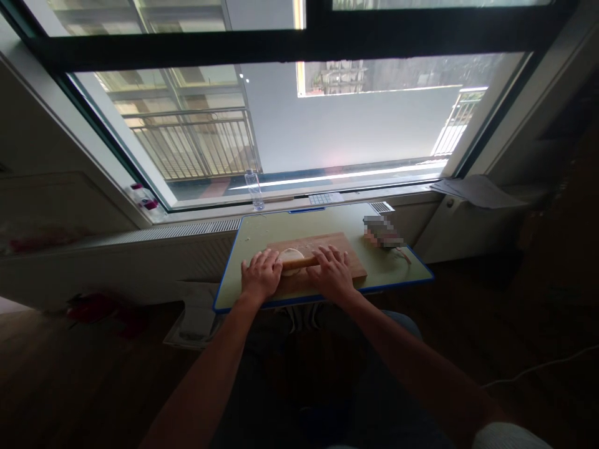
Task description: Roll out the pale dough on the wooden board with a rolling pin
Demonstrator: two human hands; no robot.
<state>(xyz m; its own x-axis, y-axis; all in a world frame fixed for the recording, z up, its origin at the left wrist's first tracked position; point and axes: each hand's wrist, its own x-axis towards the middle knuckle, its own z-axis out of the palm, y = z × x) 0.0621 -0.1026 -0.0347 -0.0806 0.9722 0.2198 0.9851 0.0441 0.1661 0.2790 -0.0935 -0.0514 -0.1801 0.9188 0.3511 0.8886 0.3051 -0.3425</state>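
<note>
A wooden rolling pin (pixel 300 263) lies crosswise over a flat, pale round of dough (pixel 291 254). Under both is a wooden board (pixel 344 246) with some white flour-like dusting. My left hand (pixel 260 273) rests over the pin's left end, fingers bent down around it. On the right end sits my right hand (pixel 333 272), its fingers laid over the wood and partly spread. Both palms hide the ends of the pin. The dough shows mostly beyond the pin, between my two hands.
The board lies on a small pale-green table (pixel 248 237) with a blue edge. A blurred-out object (pixel 382 232) is at its right. Behind, along the window sill, stand a clear bottle (pixel 254 190) and a bottle with a magenta cap and label (pixel 144 196). Papers (pixel 477 191) lie at the right.
</note>
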